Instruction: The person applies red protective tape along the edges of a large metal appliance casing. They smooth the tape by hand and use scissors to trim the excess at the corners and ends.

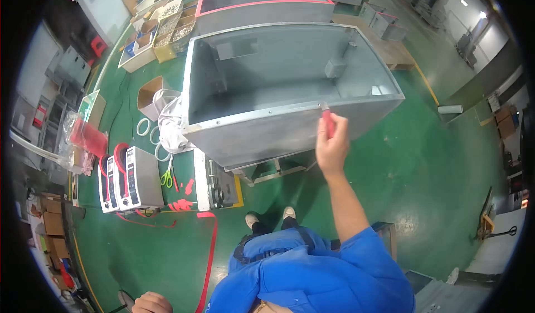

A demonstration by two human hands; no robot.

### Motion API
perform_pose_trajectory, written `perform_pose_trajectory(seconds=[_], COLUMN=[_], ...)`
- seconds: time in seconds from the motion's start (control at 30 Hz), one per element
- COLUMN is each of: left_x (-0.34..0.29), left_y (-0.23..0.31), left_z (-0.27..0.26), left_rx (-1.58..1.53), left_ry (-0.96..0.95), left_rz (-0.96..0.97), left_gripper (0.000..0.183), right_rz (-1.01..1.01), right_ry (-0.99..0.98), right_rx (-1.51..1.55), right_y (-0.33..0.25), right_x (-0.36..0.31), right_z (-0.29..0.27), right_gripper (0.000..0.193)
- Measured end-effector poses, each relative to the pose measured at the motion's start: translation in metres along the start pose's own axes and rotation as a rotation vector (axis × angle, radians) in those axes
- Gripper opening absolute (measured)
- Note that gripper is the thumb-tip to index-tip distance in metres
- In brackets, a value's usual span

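My right hand (333,146) is closed around a red-handled cutter knife (329,124). Its metal tip points at the front rim of a large grey metal box (251,137), slightly right of the rim's middle. The box is open on top, with small holes along its pale rim. My left hand (151,303) is low at the bottom left, away from the box. Its fingers are curled, and whatever they may hold is hidden by the picture's edge. A long red strip (210,251) hangs between that hand and the work table.
Two white machines with red rolls (136,179), green-handled scissors (166,179), white tape rings (143,127) and a white cloth (171,123) lie left of the box. Parts bins (139,61) stand farther back. Behind is another metal box with red edging (267,3).
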State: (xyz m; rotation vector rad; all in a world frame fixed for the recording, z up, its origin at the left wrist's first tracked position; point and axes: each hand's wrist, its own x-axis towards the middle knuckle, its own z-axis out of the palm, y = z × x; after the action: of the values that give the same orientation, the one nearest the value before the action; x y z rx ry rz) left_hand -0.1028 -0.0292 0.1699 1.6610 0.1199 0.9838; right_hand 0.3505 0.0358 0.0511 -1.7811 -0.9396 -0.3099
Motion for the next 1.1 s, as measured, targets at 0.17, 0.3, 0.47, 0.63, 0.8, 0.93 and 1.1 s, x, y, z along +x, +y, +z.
perform_pose_trajectory(seconds=[0.17, 0.3, 0.47, 0.63, 0.8, 0.93, 1.1], left_x=[0.003, 0.008, 0.015, 0.018, 0.014, -0.003, 0.000], left_y=[-0.005, -0.004, -0.007, -0.011, -0.014, -0.021, -0.024], left_z=[0.014, 0.027, 0.033, 0.032, 0.029, 0.020, 0.016], left_rx=[-0.015, 0.015, 0.002, -0.012, -0.015, -0.059, -0.075], left_ry=[0.010, 0.079, 0.053, 0.029, 0.036, 0.079, 0.068], left_rz=[0.005, 0.030, 0.034, 0.011, 0.006, 0.029, 0.023], left_gripper=[0.011, 0.011, 0.011, 0.010, 0.009, 0.013, 0.014], right_rz=[0.119, 0.403, 0.595, 0.656, 0.789, 0.803, 0.777], right_ry=[-0.010, -0.097, -0.327, -0.540, -0.411, -0.515, -0.570], right_rx=[0.180, 0.349, 0.645, 0.732, 0.809, 0.758, 0.678], right_y=[0.017, 0.029, 0.022, 0.020, 0.023, 0.020, 0.015], right_x=[0.016, 0.020, 0.026, 0.027, 0.045, 0.047, 0.051], right_z=[-0.017, -0.025, -0.029, -0.025, -0.039, -0.038, -0.042], right_gripper=[0.022, 0.020, 0.028, 0.037, 0.037, 0.038, 0.038])
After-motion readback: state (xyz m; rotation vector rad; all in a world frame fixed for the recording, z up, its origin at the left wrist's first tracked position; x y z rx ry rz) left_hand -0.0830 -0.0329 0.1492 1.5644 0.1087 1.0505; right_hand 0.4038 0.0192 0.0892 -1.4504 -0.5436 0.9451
